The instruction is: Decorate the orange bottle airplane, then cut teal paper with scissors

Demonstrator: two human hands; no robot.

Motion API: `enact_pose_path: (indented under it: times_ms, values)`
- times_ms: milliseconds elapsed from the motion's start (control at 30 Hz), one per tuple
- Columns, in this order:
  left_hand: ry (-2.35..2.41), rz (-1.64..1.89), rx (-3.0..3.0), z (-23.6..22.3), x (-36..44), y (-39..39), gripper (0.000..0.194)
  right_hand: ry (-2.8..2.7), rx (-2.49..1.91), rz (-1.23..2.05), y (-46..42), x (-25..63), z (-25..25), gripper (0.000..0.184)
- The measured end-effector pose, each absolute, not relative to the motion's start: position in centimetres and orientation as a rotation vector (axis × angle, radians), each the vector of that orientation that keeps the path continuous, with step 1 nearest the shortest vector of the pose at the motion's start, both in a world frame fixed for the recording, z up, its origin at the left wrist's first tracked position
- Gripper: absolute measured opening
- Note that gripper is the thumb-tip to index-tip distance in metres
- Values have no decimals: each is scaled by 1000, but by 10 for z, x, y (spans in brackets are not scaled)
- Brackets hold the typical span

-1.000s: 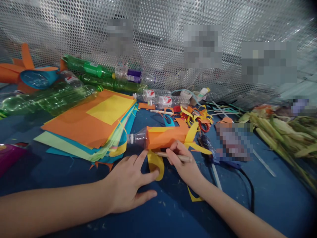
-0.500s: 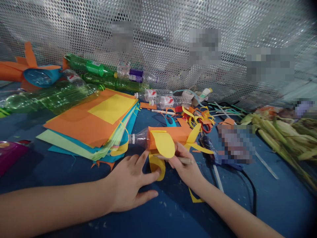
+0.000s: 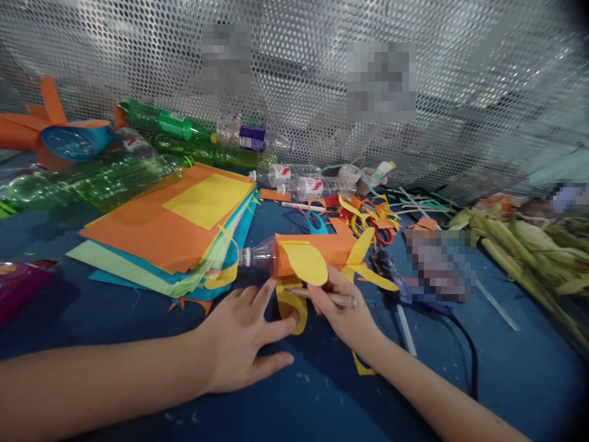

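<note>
A clear plastic bottle (image 3: 261, 253) lies on its side, wrapped in orange paper (image 3: 335, 247). One yellow paper petal (image 3: 306, 263) sticks out from its near side. Beneath it, a second yellow piece (image 3: 286, 310) lies flat on the table. My left hand (image 3: 246, 334) rests with fingers spread, its index fingertip at the bottle's edge and another finger on the flat yellow piece. My right hand (image 3: 343, 304) is closed round a pen (image 3: 338, 299), whose tip points at the flat yellow piece just under the petal. Yellow strips (image 3: 363, 258) stand out at the bottle's right end.
A stack of coloured paper (image 3: 142, 236) lies to the left. Green bottles (image 3: 124, 178) and clear bottles (image 3: 317, 186) lie along the perforated metal wall (image 3: 299, 73). Scissors (image 3: 381, 232), paper scraps and a glue gun (image 3: 414, 299) with a black cord are at right, corn husks (image 3: 519, 245) beyond.
My right hand has shifted slightly, and more of the pen shows below the petal. My left hand and the bottle stay in place.
</note>
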State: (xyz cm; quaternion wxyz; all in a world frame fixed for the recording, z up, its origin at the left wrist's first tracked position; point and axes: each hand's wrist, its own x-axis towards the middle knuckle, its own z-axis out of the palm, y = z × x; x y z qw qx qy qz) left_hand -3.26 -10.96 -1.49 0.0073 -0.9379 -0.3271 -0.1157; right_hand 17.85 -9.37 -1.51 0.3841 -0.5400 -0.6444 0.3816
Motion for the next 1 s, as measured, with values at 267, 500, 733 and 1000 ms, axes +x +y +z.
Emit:
enact_pose_path:
  times_ms: [267, 500, 733, 1000]
  values:
    - [-1049, -327, -2939, -12, -32, -110, 42, -1618, -1461, 836, -93, 181, -9, 22]
    - [-1118, -253, -2954, -6, -29, -111, 43, -1617, -1519, 695, -94, 184, -6, 24]
    - [-1102, -239, -2959, -6, -29, -110, 44, -1593, -1506, 779, -96, 185, -9, 23]
    - [-1105, -221, -2978, -7, -29, -110, 43, -1654, -1475, 882, -103, 180, -7, 25]
